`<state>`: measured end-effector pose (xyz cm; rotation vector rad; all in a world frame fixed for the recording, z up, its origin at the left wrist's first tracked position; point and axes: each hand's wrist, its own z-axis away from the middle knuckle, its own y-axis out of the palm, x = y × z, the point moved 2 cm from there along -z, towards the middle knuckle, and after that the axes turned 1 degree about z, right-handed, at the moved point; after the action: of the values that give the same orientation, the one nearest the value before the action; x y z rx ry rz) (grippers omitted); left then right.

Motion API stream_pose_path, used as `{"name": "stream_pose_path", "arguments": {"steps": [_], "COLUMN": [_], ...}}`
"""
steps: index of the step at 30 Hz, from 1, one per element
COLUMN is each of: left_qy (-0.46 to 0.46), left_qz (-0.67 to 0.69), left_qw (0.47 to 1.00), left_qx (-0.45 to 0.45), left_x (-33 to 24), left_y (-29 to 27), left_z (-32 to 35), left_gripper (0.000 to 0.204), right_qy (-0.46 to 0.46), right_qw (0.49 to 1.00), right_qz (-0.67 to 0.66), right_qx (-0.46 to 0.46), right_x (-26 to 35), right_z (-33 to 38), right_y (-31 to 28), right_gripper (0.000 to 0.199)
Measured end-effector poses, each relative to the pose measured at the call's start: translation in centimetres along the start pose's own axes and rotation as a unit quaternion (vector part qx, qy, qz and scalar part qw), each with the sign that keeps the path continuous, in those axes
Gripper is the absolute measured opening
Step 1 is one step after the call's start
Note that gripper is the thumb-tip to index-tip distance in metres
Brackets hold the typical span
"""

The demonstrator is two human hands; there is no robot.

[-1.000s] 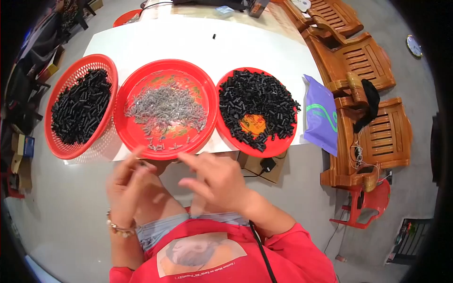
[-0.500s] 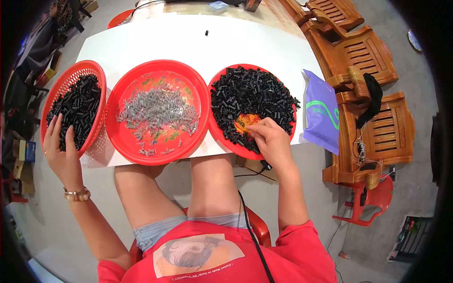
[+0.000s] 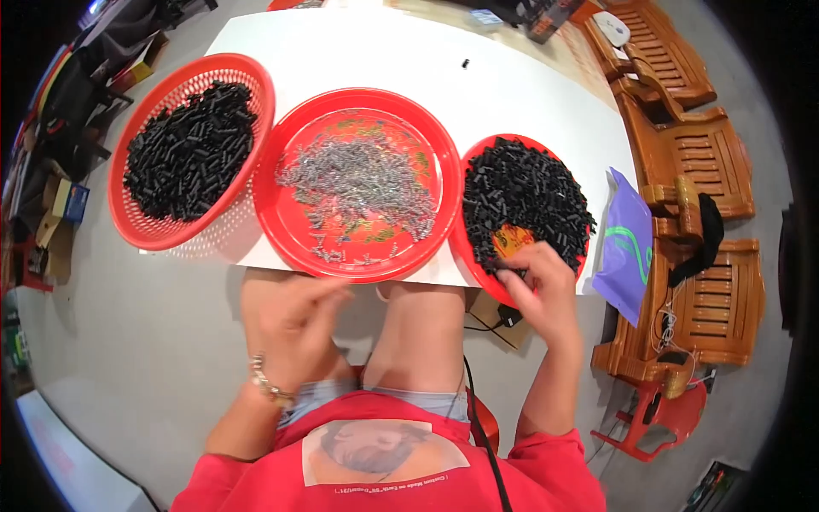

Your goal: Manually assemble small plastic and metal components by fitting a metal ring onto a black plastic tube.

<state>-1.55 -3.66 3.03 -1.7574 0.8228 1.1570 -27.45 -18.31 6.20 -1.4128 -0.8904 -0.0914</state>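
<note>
My left hand (image 3: 300, 317) is smeared by motion in front of the middle tray, over my thighs; whether anything is in its fingers cannot be told. My right hand (image 3: 548, 292) is at the front edge of the right red tray (image 3: 474, 261), its fingers bent and closed toward the thumb. What they hold, if anything, is hidden against the black pieces. Short black tube-like pieces (image 3: 529, 192) fill that tray around a bare patterned patch. Small silvery metal pieces, looking like springs, (image 3: 363, 183) lie in the middle red tray (image 3: 266, 200).
A red mesh basket (image 3: 119, 192) of longer black tubes stands at the left of the white table (image 3: 341, 51). One small black piece (image 3: 465, 64) lies far back. A purple packet (image 3: 624, 247) is at the right edge, beside wooden seats (image 3: 708, 162).
My left hand has left the basket and moved right, to in front of the middle tray. My right hand has drawn back to its tray's near edge. The view has shifted.
</note>
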Motion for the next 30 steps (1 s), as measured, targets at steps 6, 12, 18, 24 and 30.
{"name": "stream_pose_path", "arguments": {"steps": [6,12,18,24,30], "left_qy": [-0.237,-0.270,-0.335,-0.344,-0.332], "left_qz": [0.343,0.439,0.463,0.510,0.557], "left_qw": [0.906,0.857,0.820,0.787,0.761], "left_qx": [0.069,0.014,-0.027,-0.037,-0.033], "left_x": [0.9,3.0,3.8,3.9,4.3], "left_y": [4.0,2.2,-0.3,-1.2,-1.1], "left_z": [2.4,2.5,2.3,1.9,1.7], "left_gripper": [0.030,0.018,0.023,0.023,0.022], "right_qy": [-0.153,-0.157,-0.146,-0.182,-0.201], "right_qw": [0.979,0.973,0.988,0.976,0.970], "right_qz": [-0.108,-0.135,-0.009,0.047,0.034], "right_qx": [0.075,0.104,0.058,0.109,0.132], "right_x": [7.2,9.1,10.0,10.8,10.7], "right_z": [1.4,-0.5,-4.7,-6.1,-6.1], "right_y": [5.2,8.5,11.1,12.1,12.2], "right_gripper": [0.016,0.013,0.010,0.006,0.006]}}
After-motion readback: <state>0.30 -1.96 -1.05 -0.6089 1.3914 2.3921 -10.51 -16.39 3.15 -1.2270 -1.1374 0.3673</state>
